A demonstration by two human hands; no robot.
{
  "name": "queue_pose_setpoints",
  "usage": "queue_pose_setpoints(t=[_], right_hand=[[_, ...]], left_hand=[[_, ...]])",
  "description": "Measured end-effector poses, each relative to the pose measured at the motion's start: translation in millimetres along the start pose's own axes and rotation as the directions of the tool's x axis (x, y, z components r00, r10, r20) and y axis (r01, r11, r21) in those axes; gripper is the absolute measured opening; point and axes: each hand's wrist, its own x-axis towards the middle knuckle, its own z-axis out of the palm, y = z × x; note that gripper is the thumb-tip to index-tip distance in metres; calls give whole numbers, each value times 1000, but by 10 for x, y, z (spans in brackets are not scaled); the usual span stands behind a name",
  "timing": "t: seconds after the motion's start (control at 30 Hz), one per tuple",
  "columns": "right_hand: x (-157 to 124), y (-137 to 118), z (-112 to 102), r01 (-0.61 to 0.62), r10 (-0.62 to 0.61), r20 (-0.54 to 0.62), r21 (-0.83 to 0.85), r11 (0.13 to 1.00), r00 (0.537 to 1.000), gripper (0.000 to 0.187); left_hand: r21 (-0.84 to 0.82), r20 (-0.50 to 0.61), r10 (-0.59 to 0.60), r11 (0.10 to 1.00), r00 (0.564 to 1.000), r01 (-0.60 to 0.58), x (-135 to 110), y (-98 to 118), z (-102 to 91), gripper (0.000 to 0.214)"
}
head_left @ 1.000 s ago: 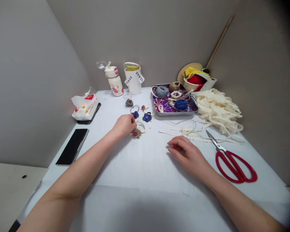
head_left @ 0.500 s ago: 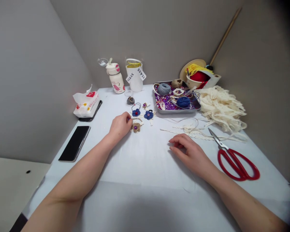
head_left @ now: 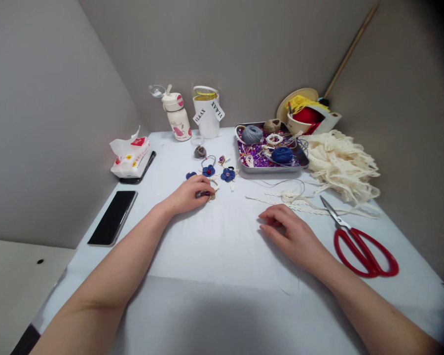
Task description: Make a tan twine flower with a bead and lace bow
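The fingers [head_left: 204,186] of the left hand [head_left: 187,195], pressed together and pointing right, pinch a burlap flower [head_left: 211,197], while the right hand [head_left: 288,230] rests loosely curled on the counter [head_left: 222,246].

Two hands show: one left hand [head_left: 188,195] and one right hand [head_left: 290,230]. The table holds three blue flowers [head_left: 208,171], one metal tray [head_left: 270,170] with three balls of yarn [head_left: 252,134], one phone [head_left: 113,218], one pack of tissues [head_left: 131,160], one bottle [head_left: 179,123], one white cup [head_left: 208,123], one pair of scissors [head_left: 336,241] and one heap of lace [head_left: 340,167].
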Motion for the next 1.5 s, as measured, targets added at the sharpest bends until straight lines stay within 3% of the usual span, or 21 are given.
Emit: queue_pose_setpoints(t=[0.13, 0.37, 0.5, 0.57, 0.77, 0.83, 1.07, 1.37, 1.5], right_hand=[[6, 1, 10, -13, 13, 9, 11, 1000, 1000, 14], [2, -12, 3, -13, 13, 12, 3, 1000, 1000, 15], [1, -6, -2, -4, 4, 19, -1, 1000, 1000, 16], [2, 3, -2, -2, 3, 24, -6, 1000, 1000, 16], [5, 5, -4, -13, 13, 29, -24, 1000, 1000, 16], [3, -2, -4, -7, 8, 28, -23, 1000, 1000, 16], [-5, -6, 2, -9, 9, 35, -20, 1000, 999, 15], [1, 1, 8, 2, -2, 26, -31, 1000, 1000, 15], [2, -8, 11, 19, -19, -3, -26, 999, 1000, 13]], left_hand=[[13, -23, -33, 999, 999, 33, 18, -44, 63, 27], [60, -196, -47, 996, 979, 60, 119, 18, 194, 28], [-1, -414, -87, 996, 906, 95, 54, -2, 105, 29], [-21, -459, -82, 996, 885, 82, 18, -52, 70, 31], [64, -364, 120, 993, 924, -103, 35, -135, 144, 38], [95, -343, 141, 989, 929, -115, 52, -125, 181, 37], [89, -457, -57, 990, 888, 110, 48, -137, 191, 34], [196, -362, -75, 968, 929, 154, 44, -182, 192, 35], [199, -374, -78, 967, 924, 162, 43, -180, 189, 34]])
